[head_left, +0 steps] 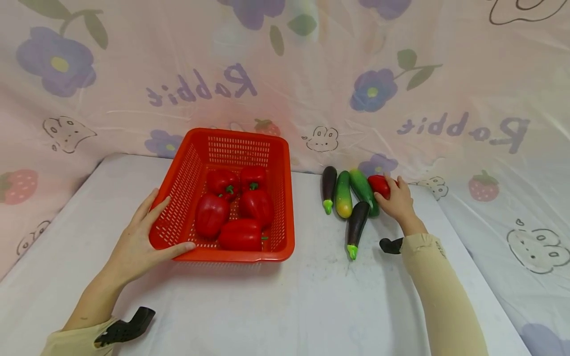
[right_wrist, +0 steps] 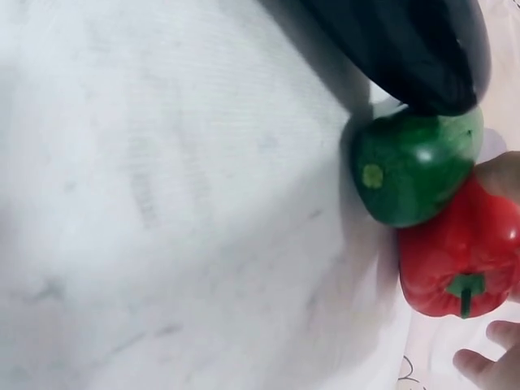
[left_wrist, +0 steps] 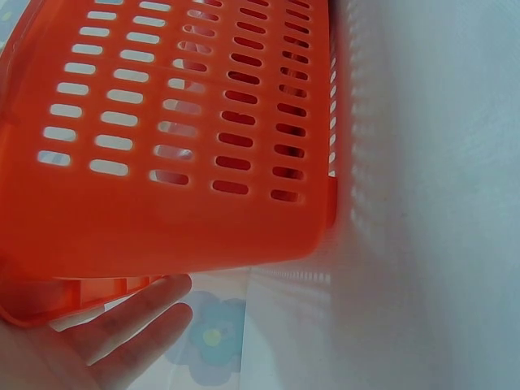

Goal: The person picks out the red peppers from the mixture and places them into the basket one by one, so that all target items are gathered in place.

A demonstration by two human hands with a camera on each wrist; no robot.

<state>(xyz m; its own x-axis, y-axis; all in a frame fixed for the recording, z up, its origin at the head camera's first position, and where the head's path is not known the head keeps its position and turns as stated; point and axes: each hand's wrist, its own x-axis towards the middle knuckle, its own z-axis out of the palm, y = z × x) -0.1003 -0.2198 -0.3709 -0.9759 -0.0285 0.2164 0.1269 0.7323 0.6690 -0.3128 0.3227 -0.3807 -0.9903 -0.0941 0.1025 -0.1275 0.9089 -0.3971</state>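
Observation:
A red plastic basket (head_left: 289,198) with slotted walls holds several red bell peppers (head_left: 213,215). My left hand (head_left: 138,242) spreads around its near left corner, thumb along the front rim and fingers straight against the left side. From the left wrist, its fingers (left_wrist: 154,333) reach out beside the rim. At the right, my right hand (head_left: 398,201) holds another red bell pepper (right_wrist: 455,256) between thumb and fingers, with some fingertips (right_wrist: 471,361) spread away from it. That pepper lies against a green cucumber-like vegetable (right_wrist: 418,166).
Left of the right hand lie two eggplants (head_left: 328,188) with bright green stems and two cucumber-like vegetables (head_left: 343,195), one yellow at its end. All lie on a white table (head_left: 285,306). A patterned curtain (head_left: 311,74) hangs behind the table.

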